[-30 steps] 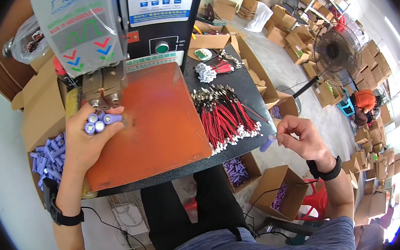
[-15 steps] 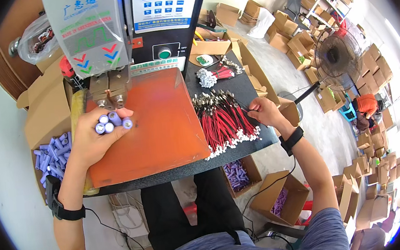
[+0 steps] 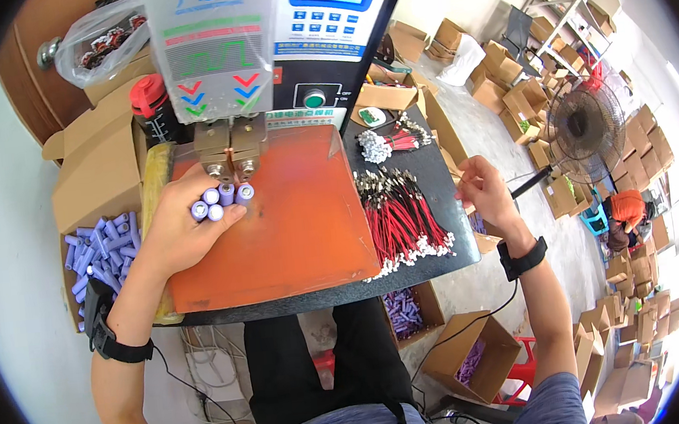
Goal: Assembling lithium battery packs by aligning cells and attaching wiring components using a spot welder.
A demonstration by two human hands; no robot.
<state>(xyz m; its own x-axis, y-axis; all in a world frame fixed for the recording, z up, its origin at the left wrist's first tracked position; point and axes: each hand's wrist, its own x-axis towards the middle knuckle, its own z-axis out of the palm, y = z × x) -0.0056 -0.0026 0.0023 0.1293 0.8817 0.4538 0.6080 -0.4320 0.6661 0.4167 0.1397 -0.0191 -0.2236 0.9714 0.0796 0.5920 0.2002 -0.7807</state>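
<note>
My left hand [image 3: 178, 232] is wrapped round several purple cylindrical battery cells [image 3: 213, 197], their round ends facing up. It holds them at the spot welder's electrodes [image 3: 231, 170], over the orange mat [image 3: 301, 239]; whether the cells touch the electrodes I cannot tell. Past the table's right edge hovers my right hand [image 3: 490, 195], fingers curled with thumb and fingertips close together. Anything in that pinch is too small to make out. To its left lies a row of red and black wire leads [image 3: 405, 218] with white connectors.
Loose purple cells fill a carton [image 3: 101, 257] left of the mat. A dark bottle with a red cap [image 3: 154, 107] stands beside the welder [image 3: 213, 53]. Another bundle of leads [image 3: 394, 140] lies farther back. A fan [image 3: 586, 122] and many cartons stand on the right.
My right hand has moved away from the wire leads, right past the table edge. My left hand still grips the cells by the electrodes. The whole view has shifted somewhat.
</note>
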